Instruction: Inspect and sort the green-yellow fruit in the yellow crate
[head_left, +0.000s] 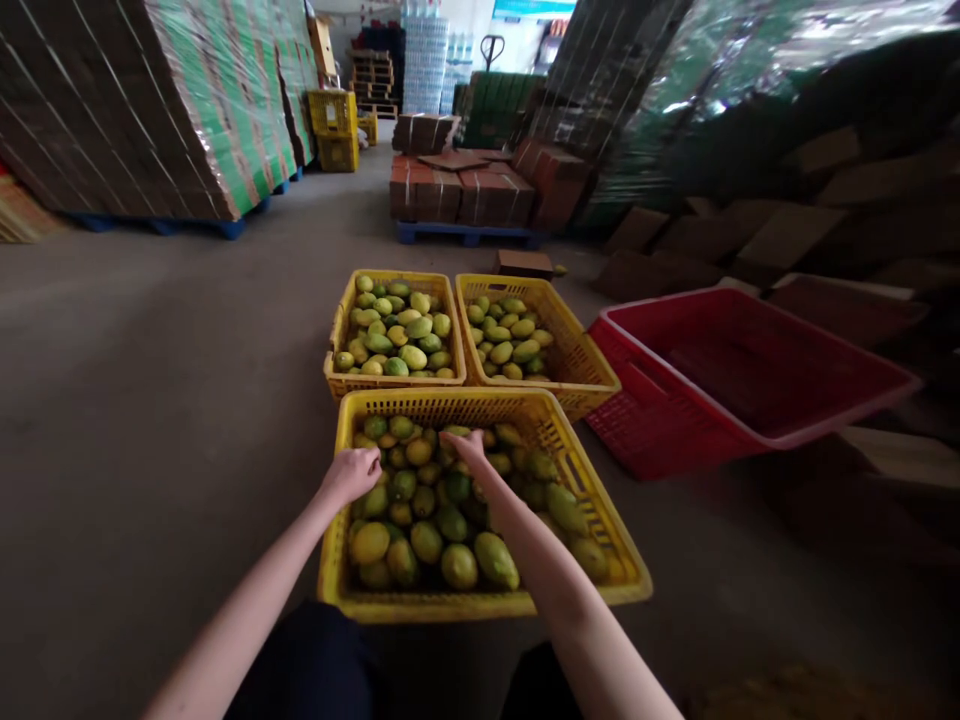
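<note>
A yellow plastic crate (487,606) stands on the floor right in front of me, holding several oval green-yellow fruits (459,566) that look like papayas or mangoes. My left hand (357,473) is over the crate's left side with its fingers curled closed. Whatever it may hold is hidden. Near the back of the crate, my right hand (468,448) has its fingers and thumb around a green-yellow fruit (455,432) among the others. My right forearm covers part of the fruit.
Two more yellow crates of fruit, left (454,325) and right (581,350), stand behind mine. To the right is a red crate (660,400) beside a heap of cardboard (787,240). Bundled cardboard (427,190) lies on a blue pallet (469,235). A wrapped stack (225,110) rises at the left.
</note>
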